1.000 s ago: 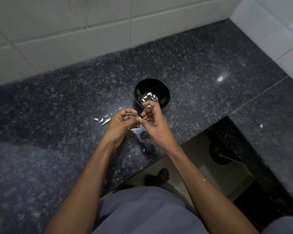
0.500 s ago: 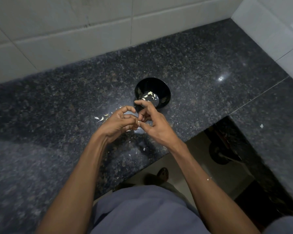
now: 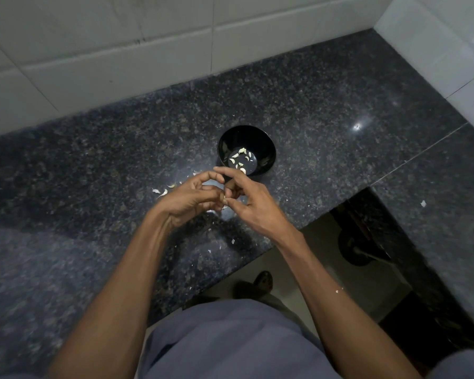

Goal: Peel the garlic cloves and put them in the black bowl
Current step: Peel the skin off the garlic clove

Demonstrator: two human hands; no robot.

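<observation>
A black bowl (image 3: pixel 260 143) stands on the dark granite counter, with several peeled garlic cloves (image 3: pixel 240 160) at its bottom. Just in front of it my left hand (image 3: pixel 192 199) and my right hand (image 3: pixel 251 203) meet, fingers curled. Between their fingertips they pinch one small garlic clove (image 3: pixel 222 198), mostly hidden by the fingers. A few unpeeled cloves (image 3: pixel 163 192) lie on the counter left of my hands.
Bits of garlic skin (image 3: pixel 233 241) are scattered on the counter near its front edge. A white tiled wall (image 3: pixel 148 50) runs behind, and a second counter section (image 3: pixel 435 187) sits at the right. Below the gap is the floor with my foot (image 3: pixel 263 280).
My hands have drawn slightly back from the bowl, uncovering more of the cloves inside. Both still work the same clove between their fingertips.
</observation>
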